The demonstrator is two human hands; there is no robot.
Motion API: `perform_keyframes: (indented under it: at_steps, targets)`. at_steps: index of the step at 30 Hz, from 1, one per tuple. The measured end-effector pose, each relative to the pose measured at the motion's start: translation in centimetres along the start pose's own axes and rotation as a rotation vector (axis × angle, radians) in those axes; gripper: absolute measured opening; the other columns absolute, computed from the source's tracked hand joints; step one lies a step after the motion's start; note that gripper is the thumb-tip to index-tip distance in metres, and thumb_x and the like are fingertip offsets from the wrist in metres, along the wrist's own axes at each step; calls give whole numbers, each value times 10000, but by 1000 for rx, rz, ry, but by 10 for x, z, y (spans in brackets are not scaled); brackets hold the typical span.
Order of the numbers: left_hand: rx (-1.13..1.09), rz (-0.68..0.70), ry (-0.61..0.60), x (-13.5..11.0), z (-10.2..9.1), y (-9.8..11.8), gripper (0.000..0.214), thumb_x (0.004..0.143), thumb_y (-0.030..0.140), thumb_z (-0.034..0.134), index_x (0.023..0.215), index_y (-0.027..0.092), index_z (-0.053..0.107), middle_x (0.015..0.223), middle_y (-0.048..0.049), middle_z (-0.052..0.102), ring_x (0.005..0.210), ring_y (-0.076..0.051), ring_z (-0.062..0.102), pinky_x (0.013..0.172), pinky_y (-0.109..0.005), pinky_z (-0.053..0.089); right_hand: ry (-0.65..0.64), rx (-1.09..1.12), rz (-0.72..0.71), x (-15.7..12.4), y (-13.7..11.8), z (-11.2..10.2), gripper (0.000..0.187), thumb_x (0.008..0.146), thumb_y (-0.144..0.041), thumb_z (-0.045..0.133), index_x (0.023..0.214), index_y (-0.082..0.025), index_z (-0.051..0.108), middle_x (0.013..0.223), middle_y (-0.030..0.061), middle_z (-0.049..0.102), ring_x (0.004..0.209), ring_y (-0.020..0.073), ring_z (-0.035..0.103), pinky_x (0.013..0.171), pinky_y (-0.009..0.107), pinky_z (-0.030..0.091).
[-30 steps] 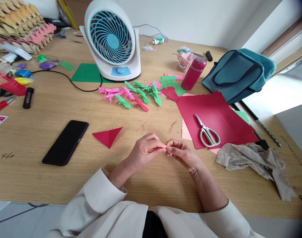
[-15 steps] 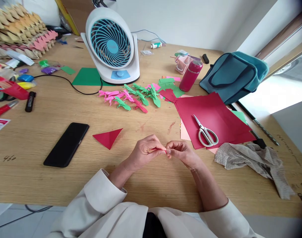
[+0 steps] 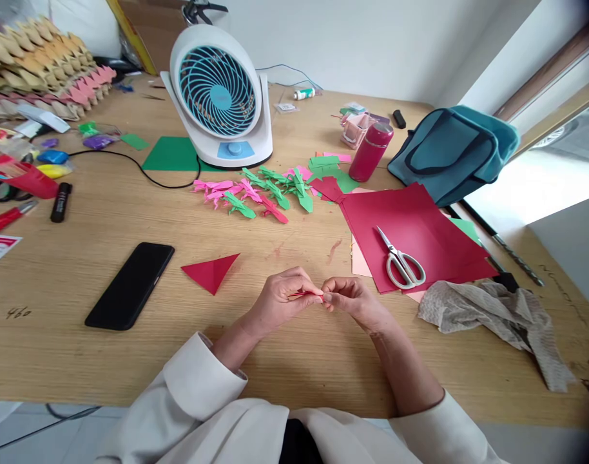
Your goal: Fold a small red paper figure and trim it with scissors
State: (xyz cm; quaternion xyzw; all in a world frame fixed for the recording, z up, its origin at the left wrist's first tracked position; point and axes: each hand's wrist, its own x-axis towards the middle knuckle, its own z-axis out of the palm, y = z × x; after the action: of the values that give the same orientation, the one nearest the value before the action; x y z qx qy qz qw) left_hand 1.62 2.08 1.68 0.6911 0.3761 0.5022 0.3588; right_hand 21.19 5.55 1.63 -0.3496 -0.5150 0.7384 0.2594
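Between my two hands is a small folded piece of red paper (image 3: pixel 300 294), mostly covered by the fingers. My left hand (image 3: pixel 290 293) pinches it from the left. Thumb and finger of my right hand (image 3: pixel 351 298) press together on its right end, touching the left fingertips. To the left on the table lies a red paper triangle (image 3: pixel 211 273) with a crease. Beyond the hands sits a pile of folded paper figures (image 3: pixel 275 187) in pink, green and red. White-handled scissors (image 3: pixel 401 261) rest on a stack of red paper sheets (image 3: pixel 434 222) to the right.
A black phone (image 3: pixel 130 285) lies at the left. Behind stand a white fan (image 3: pixel 220 96), a red bottle (image 3: pixel 370 152) and a teal bag (image 3: pixel 453 151). A crumpled grey cloth (image 3: pixel 492 322) is at the right. Marker, pouches and a red cup (image 3: pixel 26 177) crowd the far left.
The view has tilted slightly, so the scene sits a little lower. Both hands keep their pinch on the folded red paper, with hardly any movement.
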Motion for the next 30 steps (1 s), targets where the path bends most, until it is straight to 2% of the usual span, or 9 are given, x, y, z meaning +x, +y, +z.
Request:
perform_keyframes:
  at_steps: [8, 22, 30]
  targets:
    - [3, 44, -17, 3, -1, 3, 34, 833, 181, 708, 852, 153, 709, 780, -36, 652, 709, -110, 626, 638, -211, 506, 2, 29, -9, 0, 2, 2, 264, 745, -419, 791, 762, -169, 706, 664, 6, 613, 600, 114, 514, 599, 241, 426]
    - [-17, 14, -9, 2, -1, 2, 73, 811, 225, 740, 821, 154, 730, 765, -47, 678, 693, -115, 639, 631, -213, 513, -48, 68, 35, 0, -3, 0, 284, 714, -433, 811, 748, -168, 715, 657, 4, 626, 600, 108, 529, 606, 234, 443]
    - [-25, -12, -21, 2, -1, 3, 86, 818, 242, 734, 817, 156, 729, 757, -40, 673, 689, -115, 642, 628, -216, 518, -36, 8, 24, 0, -5, 0, 330, 694, -474, 811, 726, -162, 706, 643, 6, 627, 593, 115, 536, 588, 242, 446]
